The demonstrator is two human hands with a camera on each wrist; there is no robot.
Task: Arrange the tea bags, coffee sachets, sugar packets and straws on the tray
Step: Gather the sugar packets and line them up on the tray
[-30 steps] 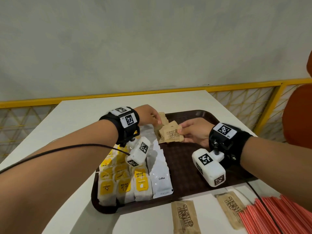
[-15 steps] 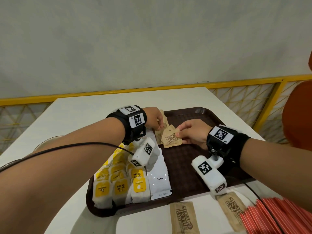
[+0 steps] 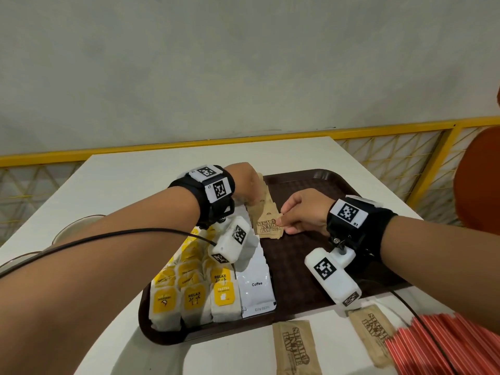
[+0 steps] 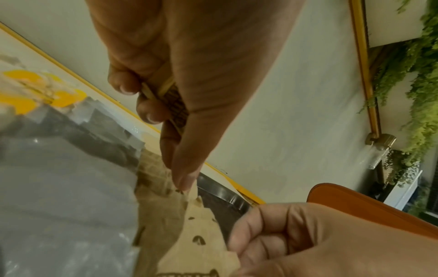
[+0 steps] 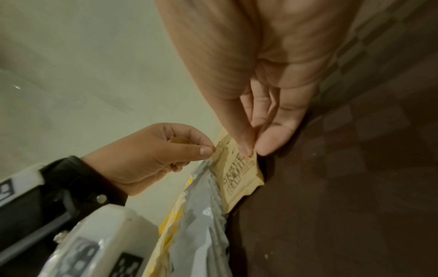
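left hand (image 3: 244,182), head view: fingers curled down at the far end of a row of brown sugar packets (image 3: 263,209), pinching their upper edges. right hand (image 3: 303,212), head view: thumb and forefinger pinching the near corner of the front sugar packet (image 3: 269,228), which leans against the row.
brown tray (image 3: 311,185) on the white surface (image 3: 130,174), contents: three columns of white tea bags (image 3: 194,293) with yellow tags along its left side; a row of white coffee sachets (image 3: 255,290) just beside them, front one marked "coffee"; the sugar row beyond the sachets; right half of the tray bare.
off the tray, near edge of the surface: two loose sugar packets (image 3: 295,347); a pile of red straws (image 3: 446,345) at the right.
left wrist view: left hand (image 4: 189,78) holds a thin stack of packets between curled fingers and palm, thumb tip pressing a packet edge; not seen from the head. right hand (image 4: 284,239) curled at lower right on the same brown paper. tea bag tags blurred at the left.
right wrist view: right hand (image 5: 255,135), thumb and forefinger pressed together on the packet's top corner; left hand (image 5: 166,155), thumb against forefinger at the row's top. sachet edges stand fanned beside the packet, touching it.
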